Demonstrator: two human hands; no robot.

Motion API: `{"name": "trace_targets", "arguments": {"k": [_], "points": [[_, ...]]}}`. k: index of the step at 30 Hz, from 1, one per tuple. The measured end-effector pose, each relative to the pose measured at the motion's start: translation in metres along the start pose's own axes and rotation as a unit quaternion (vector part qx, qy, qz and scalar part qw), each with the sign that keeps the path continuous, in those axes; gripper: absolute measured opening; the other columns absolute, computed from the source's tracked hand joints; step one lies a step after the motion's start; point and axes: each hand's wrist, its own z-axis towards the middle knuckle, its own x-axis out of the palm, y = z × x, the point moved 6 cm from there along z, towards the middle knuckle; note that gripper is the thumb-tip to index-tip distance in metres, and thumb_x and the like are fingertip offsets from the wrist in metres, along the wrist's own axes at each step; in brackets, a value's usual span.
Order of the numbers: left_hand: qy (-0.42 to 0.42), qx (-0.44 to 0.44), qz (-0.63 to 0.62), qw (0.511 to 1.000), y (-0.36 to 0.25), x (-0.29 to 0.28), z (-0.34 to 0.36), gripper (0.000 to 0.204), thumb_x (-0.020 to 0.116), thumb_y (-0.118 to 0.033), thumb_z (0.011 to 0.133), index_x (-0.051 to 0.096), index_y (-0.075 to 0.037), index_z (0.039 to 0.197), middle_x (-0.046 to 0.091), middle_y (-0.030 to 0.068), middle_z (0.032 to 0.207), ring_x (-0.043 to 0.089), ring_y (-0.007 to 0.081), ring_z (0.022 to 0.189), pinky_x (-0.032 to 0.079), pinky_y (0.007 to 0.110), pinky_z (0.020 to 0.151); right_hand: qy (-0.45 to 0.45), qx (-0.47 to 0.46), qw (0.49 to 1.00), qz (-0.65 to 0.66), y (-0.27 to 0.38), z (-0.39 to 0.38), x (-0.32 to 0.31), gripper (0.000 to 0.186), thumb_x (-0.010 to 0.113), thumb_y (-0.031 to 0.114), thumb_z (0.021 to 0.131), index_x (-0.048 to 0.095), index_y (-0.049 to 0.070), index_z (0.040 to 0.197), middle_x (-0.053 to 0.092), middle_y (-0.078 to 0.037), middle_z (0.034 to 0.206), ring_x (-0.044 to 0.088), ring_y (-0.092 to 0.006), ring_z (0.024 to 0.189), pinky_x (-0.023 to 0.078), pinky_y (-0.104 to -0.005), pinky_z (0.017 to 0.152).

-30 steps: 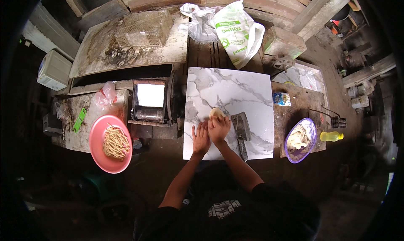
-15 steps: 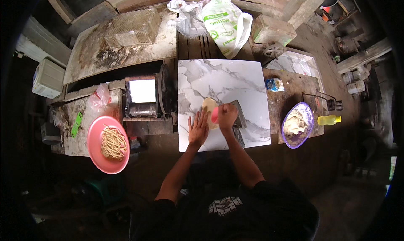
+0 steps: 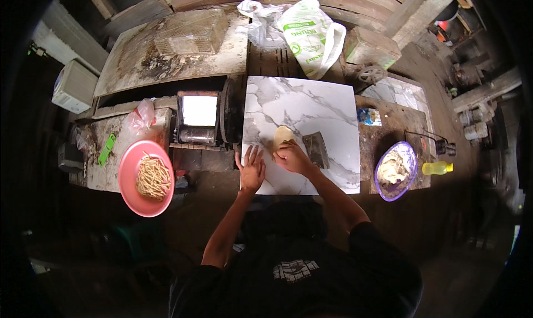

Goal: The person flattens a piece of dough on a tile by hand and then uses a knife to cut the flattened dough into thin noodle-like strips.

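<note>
The hands are apart: the left hand (image 3: 251, 171) lies spread at the marbled counter's (image 3: 333, 107) eight o'clock, seemingly bracing; the right hand (image 3: 291, 157) curls over the six-o'clock end of the central pale dough (image 3: 283, 134), its grip hidden. At the dough's four o'clock, a dark blade (image 3: 316, 149) lies handily close.

Marbled slab (image 3: 330, 109), pale dough (image 3: 284, 134), grey blade (image 3: 316, 149)

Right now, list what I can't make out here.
Head view: near part of the dough, covered by the right hand.
Head view: anything in that hand, hidden by its curled fingers.
Head view: part of the dark blade, covered by the right forearm.
Head view: what, if anything, fills the white sack, behind its wall.
</note>
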Motion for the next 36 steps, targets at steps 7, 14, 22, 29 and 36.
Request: {"name": "trace_targets", "arguments": {"k": [7,14,22,29,36], "points": [[-0.032,-0.045,-0.003,0.998,0.015,-0.014,-0.019,0.029,0.049,-0.012,0.073,0.051,-0.011,0.102,0.041,0.0062,0.121,0.030,0.0253,0.117,0.005,0.050,0.097,-0.026,0.006,0.994,-0.108,0.005,0.023,0.029,0.017,0.052,0.011,0.064,0.047,0.006,0.049,0.049,-0.008,0.053,0.050,-0.0264,0.057,0.036,-0.0364,0.060],[-0.050,-0.074,-0.036,0.995,0.014,-0.020,-0.011,0.033,0.049,-0.009,0.071,0.050,-0.012,0.104,0.041,0.0062,0.121,0.029,0.0249,0.117,0.005,0.049,0.098,0.001,0.014,0.993,-0.114,-0.004,0.002,0.018,0.015,0.053,0.014,0.063,0.049,0.007,0.050,0.053,-0.008,0.056,0.054,-0.0254,0.064,0.038,-0.0389,0.066],[-0.065,-0.094,-0.050,0.992,0.012,-0.025,-0.012,0.034,0.048,-0.007,0.071,0.051,-0.013,0.104,0.041,0.0071,0.119,0.029,0.0246,0.117,0.006,0.049,0.098,-0.031,0.022,0.992,-0.121,0.001,-0.005,0.010,0.016,0.054,0.012,0.061,0.044,0.006,0.049,0.051,-0.007,0.058,0.052,-0.0256,0.063,0.037,-0.0396,0.062],[-0.064,-0.106,-0.049,0.991,0.010,-0.023,-0.028,0.031,0.047,-0.006,0.073,0.051,-0.011,0.103,0.043,0.0070,0.118,0.031,0.0255,0.116,0.010,0.047,0.098,0.106,0.137,0.971,-0.168,-0.001,0.020,0.057,0.020,0.049,0.021,0.071,0.057,0.006,0.061,0.057,-0.011,0.071,0.053,-0.0287,0.080,0.039,-0.0389,0.072],[-0.068,-0.104,-0.078,0.989,0.018,-0.026,-0.026,0.031,0.047,-0.006,0.074,0.052,-0.012,0.103,0.045,0.0065,0.117,0.032,0.0257,0.116,0.013,0.045,0.098,-0.032,-0.005,0.996,-0.083,0.003,-0.014,0.011,0.013,0.055,0.012,0.058,0.047,0.006,0.050,0.049,-0.006,0.058,0.050,-0.0242,0.061,0.036,-0.0362,0.057]]}}
